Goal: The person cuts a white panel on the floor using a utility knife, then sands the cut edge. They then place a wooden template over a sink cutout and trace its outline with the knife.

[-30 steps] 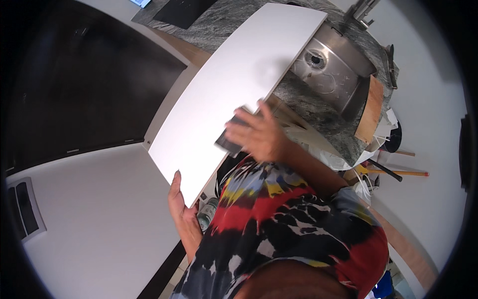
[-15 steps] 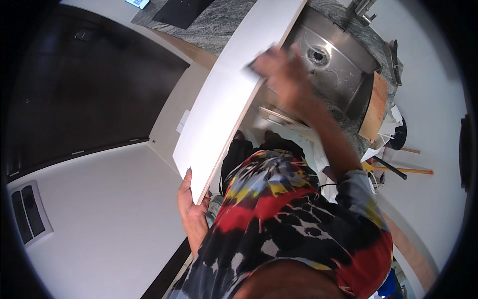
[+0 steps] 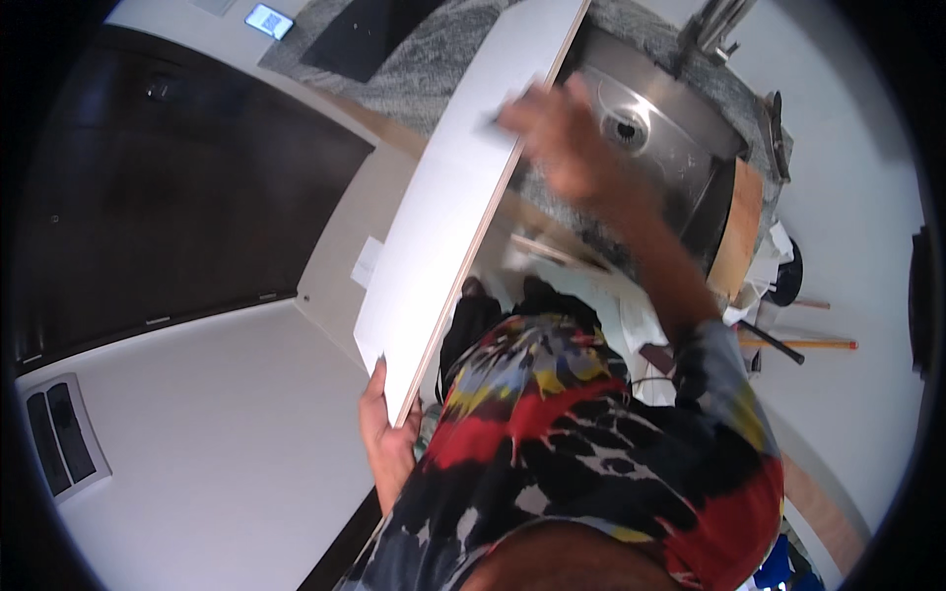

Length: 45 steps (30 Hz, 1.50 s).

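A large white board [image 3: 453, 207] with a pale wooden edge stands tilted on its long side, between me and the granite counter. My left hand [image 3: 386, 433] grips its near lower corner, fingers wrapped around the edge. Farther up, my right hand [image 3: 552, 128], blurred by motion, holds the board's edge near its far end, above the steel sink [image 3: 650, 138]. My multicoloured shirt fills the lower middle of the view.
A grey granite counter [image 3: 414, 79] holds the sink and a tap [image 3: 714, 25]. A wooden board [image 3: 739, 236] leans at the counter's right. Dark cabinet fronts [image 3: 168, 187] lie left, a pale floor [image 3: 197, 443] below, and orange-handled tools [image 3: 788, 340] at right.
The board has swung from lying broad-side toward me to standing nearly on edge. My right hand slid up toward its far end; my left hand kept hold of the near corner.
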### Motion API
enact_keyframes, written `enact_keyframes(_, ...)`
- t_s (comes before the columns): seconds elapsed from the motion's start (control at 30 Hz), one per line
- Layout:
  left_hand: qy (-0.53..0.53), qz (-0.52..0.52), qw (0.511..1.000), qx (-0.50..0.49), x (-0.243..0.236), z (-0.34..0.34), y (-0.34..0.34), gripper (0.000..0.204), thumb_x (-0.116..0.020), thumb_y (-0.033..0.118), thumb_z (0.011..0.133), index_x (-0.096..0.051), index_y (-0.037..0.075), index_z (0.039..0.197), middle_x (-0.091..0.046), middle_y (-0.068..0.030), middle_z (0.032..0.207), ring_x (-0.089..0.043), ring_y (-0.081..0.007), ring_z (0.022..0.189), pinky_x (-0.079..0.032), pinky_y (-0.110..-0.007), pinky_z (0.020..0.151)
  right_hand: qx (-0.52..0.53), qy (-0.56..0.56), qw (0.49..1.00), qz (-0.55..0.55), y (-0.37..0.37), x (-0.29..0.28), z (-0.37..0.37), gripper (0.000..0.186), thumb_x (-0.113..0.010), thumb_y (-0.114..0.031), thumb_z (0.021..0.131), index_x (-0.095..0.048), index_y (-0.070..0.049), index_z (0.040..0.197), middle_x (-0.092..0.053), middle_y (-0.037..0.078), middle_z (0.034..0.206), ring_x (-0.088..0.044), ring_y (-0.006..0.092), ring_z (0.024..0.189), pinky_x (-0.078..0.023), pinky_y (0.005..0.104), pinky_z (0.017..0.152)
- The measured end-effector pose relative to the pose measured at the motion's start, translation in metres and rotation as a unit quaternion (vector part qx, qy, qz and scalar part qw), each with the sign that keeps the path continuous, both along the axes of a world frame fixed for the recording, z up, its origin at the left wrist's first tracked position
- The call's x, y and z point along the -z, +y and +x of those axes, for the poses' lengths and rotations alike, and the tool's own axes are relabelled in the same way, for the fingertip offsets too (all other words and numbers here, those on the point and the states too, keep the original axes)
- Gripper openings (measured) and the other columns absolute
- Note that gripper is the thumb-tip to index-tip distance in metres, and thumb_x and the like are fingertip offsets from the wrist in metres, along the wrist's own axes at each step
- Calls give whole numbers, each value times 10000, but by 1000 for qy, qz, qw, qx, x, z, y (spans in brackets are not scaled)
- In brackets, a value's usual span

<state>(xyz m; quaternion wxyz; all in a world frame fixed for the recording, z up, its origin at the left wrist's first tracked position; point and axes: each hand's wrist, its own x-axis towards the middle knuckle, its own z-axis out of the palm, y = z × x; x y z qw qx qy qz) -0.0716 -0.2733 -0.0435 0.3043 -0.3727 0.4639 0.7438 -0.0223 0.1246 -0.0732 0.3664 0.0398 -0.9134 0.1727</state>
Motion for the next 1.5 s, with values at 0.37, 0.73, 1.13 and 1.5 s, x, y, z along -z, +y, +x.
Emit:
enact_keyframes(0.37,-44,-16,999,-24,-6,1,11,212,-653,133,946,-616,-42,1060,-718,-123,852,-725,-197,668,-617,-240,520,75,-55,988,120,33,-3,-10,407,-643,-113,782,-654,-129,1189,-618,67,1198,-544,304,1128,-367,607,1002)
enact_keyframes(0.73,-44,-52,998,-12,-11,4,9,237,-632,176,972,-607,-26,1093,-713,-101,910,-723,-189,731,-622,-258,579,-34,-78,996,43,-24,-14,-16,309,-579,-145,933,-671,-143,1228,-620,64,1339,-465,338,1362,-233,667,1139)
enact_keyframes(1.13,-8,-90,994,68,14,2,2,384,-627,279,970,-577,28,1255,-691,-110,1093,-703,-250,921,-602,-357,749,401,8,915,26,388,94,-79,616,-627,-415,913,-517,1,1354,-587,244,1299,-500,387,1281,-379,458,1098)
enact_keyframes(1.5,41,-79,986,143,65,-16,-27,482,-617,357,978,-532,7,1298,-646,-136,1215,-651,-286,1070,-554,-446,889,265,96,688,-669,230,165,-46,588,-420,-520,1029,-544,-27,1325,-633,129,1202,-625,235,1076,-516,386,916)
